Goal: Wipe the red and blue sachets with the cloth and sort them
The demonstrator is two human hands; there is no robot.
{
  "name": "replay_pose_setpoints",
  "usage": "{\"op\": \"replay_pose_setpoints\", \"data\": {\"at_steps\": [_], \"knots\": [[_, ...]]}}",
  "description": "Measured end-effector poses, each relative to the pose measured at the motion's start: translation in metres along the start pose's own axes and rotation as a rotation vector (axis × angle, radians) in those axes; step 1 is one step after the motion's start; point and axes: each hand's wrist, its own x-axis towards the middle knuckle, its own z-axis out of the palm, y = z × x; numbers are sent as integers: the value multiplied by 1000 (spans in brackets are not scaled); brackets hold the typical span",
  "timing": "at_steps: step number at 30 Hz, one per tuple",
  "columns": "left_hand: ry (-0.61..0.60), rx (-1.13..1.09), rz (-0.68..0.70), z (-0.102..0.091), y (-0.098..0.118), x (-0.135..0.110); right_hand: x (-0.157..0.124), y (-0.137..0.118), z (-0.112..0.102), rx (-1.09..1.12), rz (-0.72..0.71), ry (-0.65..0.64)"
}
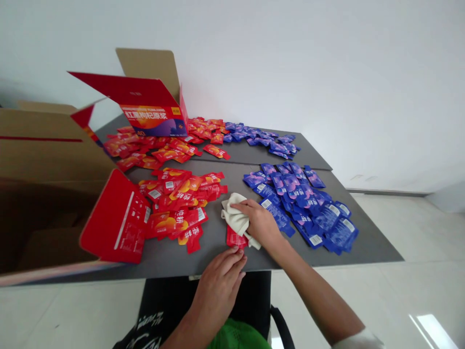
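A white cloth [237, 216] is bunched under my right hand [259, 220], whose fingers close over it. Beneath the cloth lies a red pouch [236, 238], partly covered, near the table's front edge. My left hand [222, 276] rests at that edge, fingers stretched out together, the tips touching the pouch's lower end. To the left is a heap of red pouches [178, 203], printed with orange and yellow. On the right spreads a heap of blue pouches [301, 203], close to my right wrist.
An opened red printed box [154, 118] stands at the back left. A large open cardboard carton [39, 160] fills the left, its red flap [119, 223] jutting over the table. More red pouches [145, 148] and blue pouches [261, 135] lie along the back. A white wall [308, 63] rises behind.
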Motion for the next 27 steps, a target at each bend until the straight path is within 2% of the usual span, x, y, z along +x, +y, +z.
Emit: {"op": "replay_pose_setpoints", "data": {"at_steps": [2, 4, 8, 10, 13, 17, 20, 23, 25, 27], "knots": [[-1, -18, -10, -3, -1, 1, 9, 1, -4, 8, 8, 54], [-27, -53, -31, -9, -1, 6, 3, 0, -6, 104, -8, 177], [-70, -69, -110, -20, -2, 25, -44, 2, -3, 390, 5, 558], [-23, -8, -156, -18, -5, 36, -71, 8, 2, 494, 43, 616], [10, 120, -242, -7, -7, 53, -101, 19, 9, 603, 58, 601], [-134, 257, -367, -1, 2, 76, -117, 30, 7, 742, -12, 458], [-253, 327, -444, -10, 13, 94, -118, 34, 0, 847, -45, 304], [-424, 359, -532, -25, 20, 110, -117, 36, -7, 954, -72, 194], [-509, 360, -545, -34, 20, 118, -118, 36, -9, 1017, -97, 152], [-537, 361, -533, -39, 18, 121, -119, 37, -9, 1060, -105, 113]]}}
